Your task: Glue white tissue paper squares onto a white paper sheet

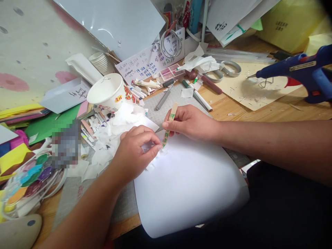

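Note:
A large white paper sheet [189, 186] lies on the grey cutting mat [124, 204] and curls over the desk's near edge. My left hand [135, 152] presses down on the sheet's upper left part, fingers bent in a pinch at the paper. My right hand [189, 122] grips a slim craft knife [169, 124] with a pale, green-marked handle, its tip down on the paper right beside my left fingertips. A heap of white paper scraps [114, 138] sits just left of my left hand.
A white paper cup [107, 91] lies tipped at the back left. Pens [197, 95], scissors [225, 71] and a handwritten note [147, 62] crowd the back. A blue glue gun [303, 71] rests at the far right. Coloured paper [49, 124] and a paint palette [28, 180] fill the left.

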`<state>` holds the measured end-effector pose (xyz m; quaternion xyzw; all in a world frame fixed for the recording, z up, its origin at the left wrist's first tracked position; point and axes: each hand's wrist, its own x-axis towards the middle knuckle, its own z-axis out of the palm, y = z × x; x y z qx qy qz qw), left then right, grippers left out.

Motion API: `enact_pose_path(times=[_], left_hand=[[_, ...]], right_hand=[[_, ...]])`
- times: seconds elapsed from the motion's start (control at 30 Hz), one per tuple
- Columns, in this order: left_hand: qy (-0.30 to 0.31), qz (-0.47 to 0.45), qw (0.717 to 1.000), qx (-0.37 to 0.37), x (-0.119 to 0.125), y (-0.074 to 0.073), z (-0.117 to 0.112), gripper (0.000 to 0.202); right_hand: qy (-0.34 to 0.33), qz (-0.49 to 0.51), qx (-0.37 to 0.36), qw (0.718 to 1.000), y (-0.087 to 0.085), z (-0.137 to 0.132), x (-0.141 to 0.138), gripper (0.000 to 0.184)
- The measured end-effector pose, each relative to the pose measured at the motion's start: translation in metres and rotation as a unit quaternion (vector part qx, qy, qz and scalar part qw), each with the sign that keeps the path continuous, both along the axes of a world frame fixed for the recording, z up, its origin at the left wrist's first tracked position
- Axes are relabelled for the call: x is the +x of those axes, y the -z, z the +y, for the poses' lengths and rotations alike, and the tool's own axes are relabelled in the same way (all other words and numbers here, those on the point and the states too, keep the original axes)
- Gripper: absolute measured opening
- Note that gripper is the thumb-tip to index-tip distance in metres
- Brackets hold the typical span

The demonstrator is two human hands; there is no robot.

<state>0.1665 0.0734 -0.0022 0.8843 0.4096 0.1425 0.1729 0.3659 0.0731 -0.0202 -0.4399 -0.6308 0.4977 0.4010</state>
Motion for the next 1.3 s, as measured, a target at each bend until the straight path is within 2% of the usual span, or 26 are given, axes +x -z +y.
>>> enact_pose_path(times=[0.3,0.47,0.53,0.73,0.97,1.13,1.3], left_hand=[[-0.014,0.014,1.0,0.001,0.001,0.002,0.003,0.01],[-0.011,0.019,1.0,-0.01,-0.001,0.003,0.004,0.008],[-0.011,0.021,1.0,-0.013,-0.001,0.003,0.004,0.008],[-0.018,0.022,0.999,-0.02,0.001,0.001,0.003,0.01],[-0.015,0.019,1.0,-0.018,0.001,0.0,0.001,0.008],[0.001,0.03,1.0,-0.008,0.001,-0.003,-0.001,0.007],[-0.01,0.034,0.999,-0.002,0.003,-0.002,-0.001,0.004]], right_hand=[[-0.011,-0.028,-0.015,0.999,-0.002,0.002,-0.001,0.015],[0.034,0.107,-0.026,0.993,0.005,0.003,0.004,0.016],[0.023,0.136,-0.029,0.99,0.005,0.002,0.005,0.015],[-0.034,0.097,-0.038,0.994,0.003,-0.001,0.006,0.014],[-0.007,0.05,0.009,0.999,0.007,0.001,0.005,0.023],[-0.005,0.046,0.014,0.999,0.007,0.001,0.004,0.028],[0.008,0.061,0.012,0.998,0.006,0.0,0.003,0.022]])
